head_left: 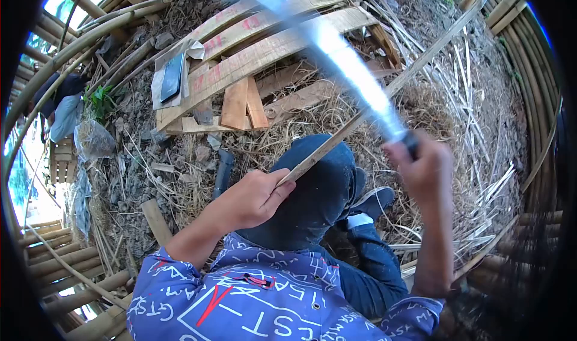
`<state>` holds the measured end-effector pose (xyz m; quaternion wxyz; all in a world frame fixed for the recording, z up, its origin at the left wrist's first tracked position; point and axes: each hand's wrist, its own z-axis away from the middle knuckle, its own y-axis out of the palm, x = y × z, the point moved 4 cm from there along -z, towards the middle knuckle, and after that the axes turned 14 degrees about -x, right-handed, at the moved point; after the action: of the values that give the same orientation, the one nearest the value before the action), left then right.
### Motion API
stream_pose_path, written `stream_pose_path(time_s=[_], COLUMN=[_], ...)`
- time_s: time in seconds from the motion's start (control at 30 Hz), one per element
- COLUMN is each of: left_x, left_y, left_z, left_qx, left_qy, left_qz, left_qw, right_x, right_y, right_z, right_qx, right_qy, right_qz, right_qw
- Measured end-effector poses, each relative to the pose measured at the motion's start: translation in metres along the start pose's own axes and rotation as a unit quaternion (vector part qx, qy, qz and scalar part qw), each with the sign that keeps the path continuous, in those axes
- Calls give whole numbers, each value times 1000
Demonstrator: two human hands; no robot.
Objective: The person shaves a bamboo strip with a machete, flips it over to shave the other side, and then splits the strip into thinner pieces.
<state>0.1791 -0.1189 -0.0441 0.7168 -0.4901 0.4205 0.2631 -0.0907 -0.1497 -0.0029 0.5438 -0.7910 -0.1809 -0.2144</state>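
My left hand [255, 200] is closed around the near end of a long split bamboo strip [327, 146], which slants up and away to the right across my raised knee. In my right hand [430, 167], fingers wrapped round its dark handle, is a machete [354, 70]. Its broad, bright blade is smeared by motion, points up and to the left, and crosses over the strip in this view. Thin bamboo shavings [421, 115] lie on the ground around and beyond my knee.
Beyond my knees lies a frame of wooden slats [258, 64], with a phone [172, 78] on its left end. A dark blue-grey tool [223, 173] rests near my left hand. Bamboo pole walls [523, 70] stand on both sides. Another person [66, 112] is at far left.
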Motion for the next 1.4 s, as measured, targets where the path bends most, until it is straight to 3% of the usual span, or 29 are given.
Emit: stream_pose_path(time_s=[0.03, 0.07, 0.13, 0.2, 0.27, 0.37, 0.47, 0.53, 0.57, 0.67, 0.7, 0.77, 0.8, 0.83, 0.9, 0.97, 1.03, 1.1, 1.13, 1.2, 1.23, 1.27, 1.3, 1.4], left_x=[1, -1, -2, 2, 5, -3, -6, -5, -5, -6, -6, -6, -5, -4, -3, -5, -11, -16, -18, -14, -13, -13, -13, -11], left_y=[1, 0, -2, -6, -7, -7, -6, -1, 1, 2, 1, 2, 1, -1, -5, -4, -6, -5, -3, 0, 1, 3, 2, -1], left_z=[0, 1, 4, 7, 10, 8, 2, 5, 5, 7, 7, 8, 10, 11, 11, 11, 7, 3, 5, 6, 5, 5, 6, 8], left_qx=[6, -6, -23, -9, -16, -4, 0, 5, -1, 10, 3, -3, -13, -24, -21, -13, 3, -11, -16, -5, -1, 5, -6, -23], left_qy=[0, 20, 35, 9, -8, -26, -13, -11, -24, -37, -43, -36, -35, -32, -51, -69, -76, -51, -33, -53, -66, -65, -50, -33], left_qz=[-4, 8, 22, 6, 27, 47, 31, 16, 13, -2, -4, -9, -11, -14, 7, 33, 23, 8, -10, -16, -18, -23, -29, -45], left_qw=[1000, 1000, 999, 1000, 999, 999, 999, 1000, 1000, 999, 999, 999, 999, 999, 998, 997, 997, 999, 999, 998, 998, 998, 998, 998], right_x=[29, 37, 55, 28, -31, -108, -118, -71, -50, 29, 35, 46, 34, 16, -29, -77, -101, -93, -79, -27, -3, 18, 36, 46], right_y=[5, 5, 14, 7, -9, -49, -59, -43, -30, -4, -3, 7, 7, 6, -9, -29, -34, -31, -22, -8, 1, 5, 7, 14], right_z=[9, 8, 12, -3, -29, -62, -49, -22, -13, 8, 8, 6, 1, -7, -29, -47, -48, -31, -21, -3, 5, 13, 16, 13], right_qx=[31, 28, 109, 17, -12, -80, -94, -48, -16, 20, 14, 105, 29, 14, 6, -16, -47, -41, 6, 35, 46, 36, 81, 71], right_qy=[-86, -83, -235, -196, 0, 145, 129, 147, 122, -136, -130, -167, -195, -146, 35, 151, 119, 136, 182, 109, 32, -95, -144, -199], right_qz=[-16, -16, 88, 53, 94, 152, 161, 77, 54, 69, 72, 122, 87, 78, 75, 117, 131, 77, 33, 13, -24, 25, 57, 81], right_qw=[996, 996, 962, 979, 996, 974, 974, 985, 991, 988, 989, 973, 977, 986, 997, 981, 983, 987, 983, 993, 998, 995, 985, 974])
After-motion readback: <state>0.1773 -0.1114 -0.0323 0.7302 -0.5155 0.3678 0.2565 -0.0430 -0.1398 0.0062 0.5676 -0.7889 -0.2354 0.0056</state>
